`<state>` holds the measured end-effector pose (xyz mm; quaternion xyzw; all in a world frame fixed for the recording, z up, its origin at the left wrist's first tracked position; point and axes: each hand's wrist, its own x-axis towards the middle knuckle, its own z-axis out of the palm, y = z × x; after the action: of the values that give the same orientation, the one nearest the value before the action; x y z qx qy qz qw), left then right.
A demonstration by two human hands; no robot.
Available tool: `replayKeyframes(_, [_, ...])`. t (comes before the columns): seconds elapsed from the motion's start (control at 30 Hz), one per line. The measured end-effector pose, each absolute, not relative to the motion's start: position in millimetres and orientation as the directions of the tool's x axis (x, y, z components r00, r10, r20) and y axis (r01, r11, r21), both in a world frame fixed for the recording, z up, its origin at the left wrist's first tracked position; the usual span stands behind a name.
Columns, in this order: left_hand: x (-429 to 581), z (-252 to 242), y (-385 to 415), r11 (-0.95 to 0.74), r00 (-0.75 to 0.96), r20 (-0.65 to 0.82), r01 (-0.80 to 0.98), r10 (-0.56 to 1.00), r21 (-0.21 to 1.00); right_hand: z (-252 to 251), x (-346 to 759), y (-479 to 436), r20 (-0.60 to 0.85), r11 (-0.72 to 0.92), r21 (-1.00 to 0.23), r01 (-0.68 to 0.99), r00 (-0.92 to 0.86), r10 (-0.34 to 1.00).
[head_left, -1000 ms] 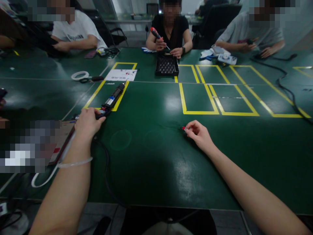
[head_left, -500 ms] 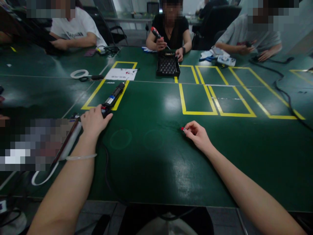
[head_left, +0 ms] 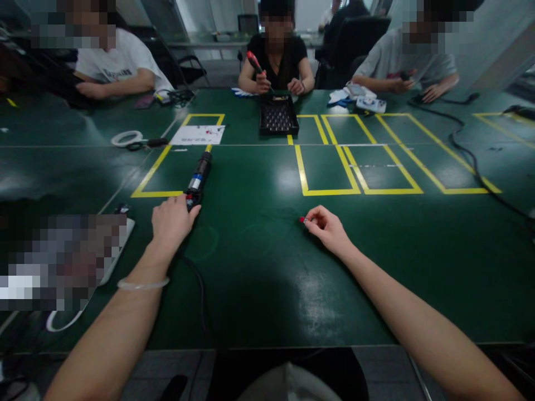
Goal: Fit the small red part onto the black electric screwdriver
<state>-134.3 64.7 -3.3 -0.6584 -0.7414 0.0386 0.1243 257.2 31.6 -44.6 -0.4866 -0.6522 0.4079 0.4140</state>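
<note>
My left hand [head_left: 172,221] is closed around the rear end of a black electric screwdriver [head_left: 200,175] with a blue and silver label. The tool lies low over the green table, its tip pointing away from me toward a white paper sheet [head_left: 198,135]. A dark cord runs from near that hand to the table's front edge. To the right, my right hand [head_left: 328,228] rests by the tabletop with thumb and forefinger pinched on a small red-and-silver piece [head_left: 302,220]. Its exact kind is too small to make out.
Yellow tape outlines [head_left: 332,192] mark the green table [head_left: 259,289]. Across from me, a co-worker holds a red-handled screwdriver [head_left: 254,62] over a black tray [head_left: 279,116]. Two other people sit at the sides. A white cable loop [head_left: 126,139] lies left; a black cable [head_left: 472,153] runs right.
My left hand has shifted right, swinging the electric screwdriver's rear end rightward so it points straighter ahead. My right hand stays nearly still. The co-worker's hand has come off the tray's edge.
</note>
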Motion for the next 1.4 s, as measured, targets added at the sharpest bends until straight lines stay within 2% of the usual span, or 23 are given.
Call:
replayKeyframes(0.33, [-69, -1, 45, -0.126, 0.142, 0.125, 0.984, 0.982, -0.124, -44, 256, 30, 0.145, 0.203, -0.921, 0.332, -0.192, 0.971])
replayKeyframes(0.67, [-10, -5, 12, -0.389, 0.385, 0.22, 0.921, 0.896, -0.029, -37, 251, 23, 0.199, 0.297, -0.854, 0.428, -0.26, 0.945])
replayKeyframes(0.77, [1, -6, 5, -0.444, 0.428, 0.249, 0.896, 0.869, 0.009, -36, 248, 21, 0.219, 0.337, -0.847, 0.411, -0.308, 0.926])
replayKeyframes(0.93, [14, -11, -3, -0.492, 0.457, 0.265, 0.867, 0.849, 0.078, -34, 243, 16, 0.317, 0.472, -0.806, 0.357, -0.413, 0.854])
replayKeyframes(1.13, [17, -14, -7, -0.504, 0.474, 0.242, 0.86, 0.847, 0.082, -32, 232, 12, 0.387, 0.572, -0.732, 0.37, -0.467, 0.796])
replayKeyframes(1.4, [15, -13, -6, -0.498, 0.468, 0.209, 0.859, 0.859, 0.121, -39, 224, 14, 0.337, 0.625, -0.573, 0.53, -0.543, 0.769])
